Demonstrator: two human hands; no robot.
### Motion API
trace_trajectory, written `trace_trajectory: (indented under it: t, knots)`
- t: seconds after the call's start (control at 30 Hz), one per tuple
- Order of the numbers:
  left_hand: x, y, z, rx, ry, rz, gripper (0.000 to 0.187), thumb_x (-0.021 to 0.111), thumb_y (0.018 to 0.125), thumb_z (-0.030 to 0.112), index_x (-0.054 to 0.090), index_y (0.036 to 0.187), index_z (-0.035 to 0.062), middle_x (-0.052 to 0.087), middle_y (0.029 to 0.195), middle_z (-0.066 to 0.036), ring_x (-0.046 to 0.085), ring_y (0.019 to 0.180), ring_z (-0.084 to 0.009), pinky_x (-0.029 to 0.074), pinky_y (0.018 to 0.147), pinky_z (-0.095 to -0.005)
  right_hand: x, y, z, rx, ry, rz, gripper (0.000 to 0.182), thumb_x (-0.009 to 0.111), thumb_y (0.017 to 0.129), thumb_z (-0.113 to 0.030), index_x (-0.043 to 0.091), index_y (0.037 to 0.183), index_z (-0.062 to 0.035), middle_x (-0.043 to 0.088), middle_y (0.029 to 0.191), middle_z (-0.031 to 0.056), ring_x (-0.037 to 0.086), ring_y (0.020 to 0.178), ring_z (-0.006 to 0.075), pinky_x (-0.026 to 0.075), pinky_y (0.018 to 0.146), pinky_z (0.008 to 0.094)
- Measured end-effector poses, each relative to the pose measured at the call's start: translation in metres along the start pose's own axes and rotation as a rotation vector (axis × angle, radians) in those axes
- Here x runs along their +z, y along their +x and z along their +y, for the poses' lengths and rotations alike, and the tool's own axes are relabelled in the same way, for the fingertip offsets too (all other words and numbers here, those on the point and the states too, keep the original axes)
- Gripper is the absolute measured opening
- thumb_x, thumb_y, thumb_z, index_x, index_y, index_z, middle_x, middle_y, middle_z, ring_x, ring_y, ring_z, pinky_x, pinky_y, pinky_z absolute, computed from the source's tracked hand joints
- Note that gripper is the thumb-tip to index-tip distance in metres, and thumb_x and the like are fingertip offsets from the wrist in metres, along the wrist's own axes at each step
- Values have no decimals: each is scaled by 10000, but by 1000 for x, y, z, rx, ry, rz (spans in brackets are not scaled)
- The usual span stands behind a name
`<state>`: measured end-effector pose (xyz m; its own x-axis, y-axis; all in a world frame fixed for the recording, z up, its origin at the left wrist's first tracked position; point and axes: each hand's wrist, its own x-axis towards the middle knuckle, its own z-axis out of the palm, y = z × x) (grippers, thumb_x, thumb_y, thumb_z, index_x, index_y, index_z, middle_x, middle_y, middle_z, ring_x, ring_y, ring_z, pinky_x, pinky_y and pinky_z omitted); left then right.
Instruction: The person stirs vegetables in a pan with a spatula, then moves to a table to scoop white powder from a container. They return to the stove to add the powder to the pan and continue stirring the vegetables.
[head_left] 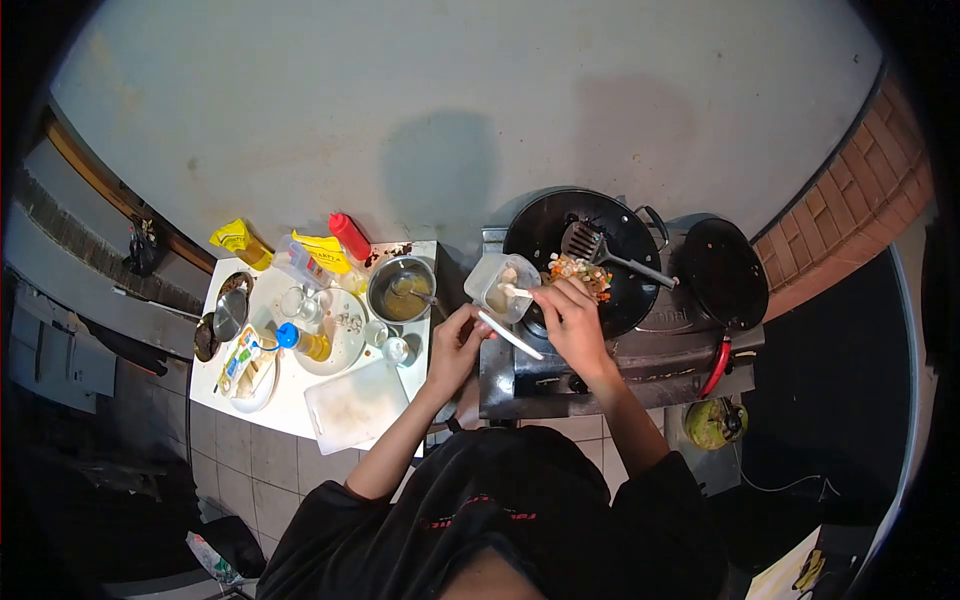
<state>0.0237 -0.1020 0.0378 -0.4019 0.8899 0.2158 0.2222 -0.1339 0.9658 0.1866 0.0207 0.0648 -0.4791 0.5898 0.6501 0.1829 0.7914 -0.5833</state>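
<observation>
Stove of dark metal point(500, 382): bore broad round black wok point(635, 235) | Square translucent plastic tub point(479, 286): showed at wok's left rim, beyond both hands, right nearer; support hidden | Right hand point(572, 322): pinched short white utensil point(519, 293), angled leftward over tub | Left hand point(458, 345): pinched thin white lid-like piece point(512, 337), slanted rightward and bodyward, open gap before right wrist

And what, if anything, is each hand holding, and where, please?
The left hand holds a white lid-like piece by its edge; the right hand, a white utensil by its end.
</observation>
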Motion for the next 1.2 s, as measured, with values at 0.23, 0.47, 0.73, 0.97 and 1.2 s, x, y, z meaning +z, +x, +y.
trace_trajectory:
  t: [0.23,0.47,0.73,0.97,1.2]
  knots:
    - [0,0,-7,-10,-23,-24,54,571,948,23,579,943,-31,655,816,-55,644,790,-91,499,724,-241,9,-7,7,16,1,-34,94,633,847,13,682,926,1,612,822,123,566,793,304,467,720,370]
    - [3,0,-6,-25,20,-11,75,586,944,43,587,938,-31,644,798,-58,646,761,-101,507,708,-256,8,-5,7,308,167,33,106,655,850,6,693,948,3,632,777,93,569,675,201,459,655,299]
    - [5,4,-15,-30,-19,-18,75,588,942,41,589,941,-34,643,793,-65,647,753,-103,511,697,-258,7,-9,14,112,68,14,102,625,863,9,690,941,4,619,797,110,572,733,240,463,688,329]
    - [7,4,-10,-8,17,-17,75,596,935,30,582,941,-43,643,793,-72,649,736,-107,514,676,-258,9,-9,17,16,-21,1,105,609,864,8,680,941,8,609,822,134,571,784,304,471,725,366]
    - [5,3,-8,-28,39,-33,45,569,946,17,563,937,-26,655,816,-65,647,775,-103,518,729,-255,7,-10,19,409,174,-21,104,643,883,-7,684,976,17,659,780,60,593,680,120,466,664,270]
